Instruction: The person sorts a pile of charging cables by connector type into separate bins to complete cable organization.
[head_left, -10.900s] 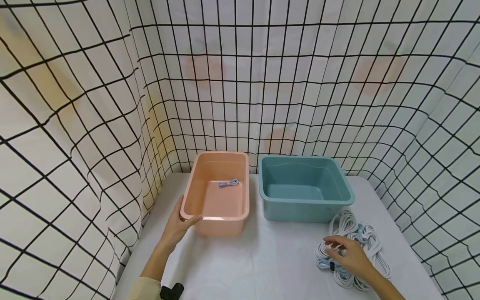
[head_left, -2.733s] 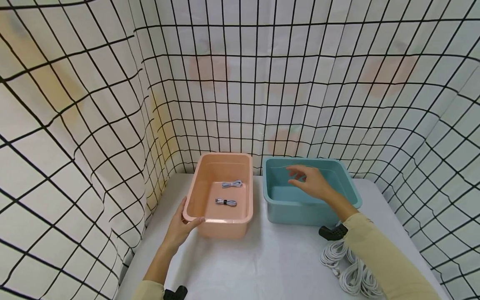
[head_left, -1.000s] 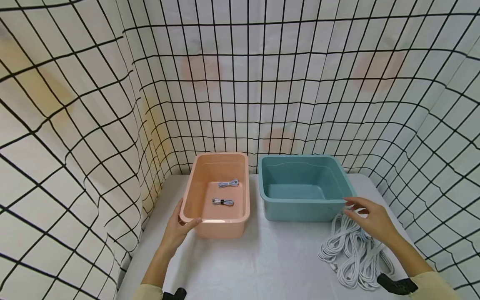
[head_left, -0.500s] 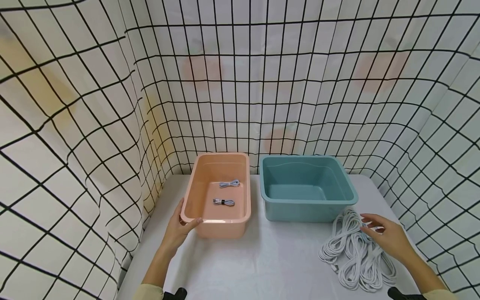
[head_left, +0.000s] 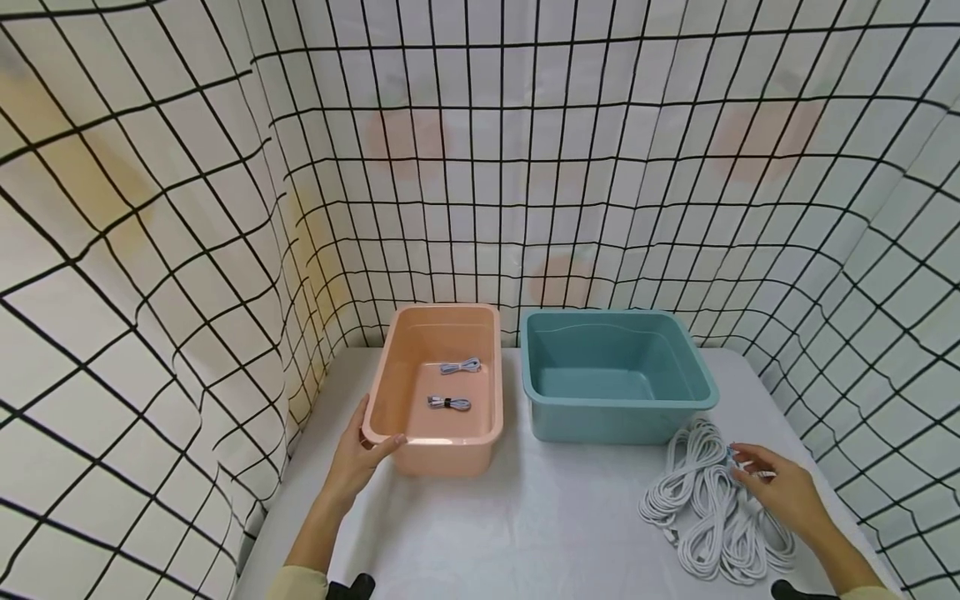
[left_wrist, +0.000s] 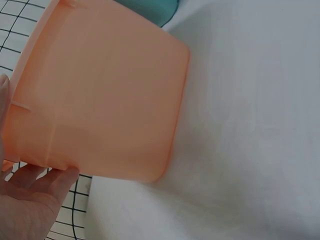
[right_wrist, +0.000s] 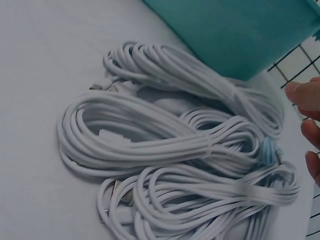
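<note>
My left hand (head_left: 354, 458) holds the near left corner of the peach plastic bin (head_left: 390, 408), thumb over the rim and fingers against its outer side, as the left wrist view also shows. Inside lie two small bundled cables: a pale one (head_left: 460, 366) and a grey one (head_left: 448, 403) with a black tie. My right hand (head_left: 783, 487) hovers at the right of a pile of coiled white cables (head_left: 708, 500), fingers loosely bent and holding nothing. In the right wrist view its fingertips are beside the pile, near a light blue cable (right_wrist: 270, 151) partly hidden under white coils.
A teal bin (head_left: 607, 421) stands to the right of the peach one, behind the cable pile; nothing shows inside it. Black netting (head_left: 540, 158) over white sheeting encloses the white table (head_left: 555, 517) at the back and sides.
The grey cable with the black tie came into the peach bin earlier. My right hand has since gone from over the teal bin back to the cable pile, lowering toward it. The left hand stays put.
</note>
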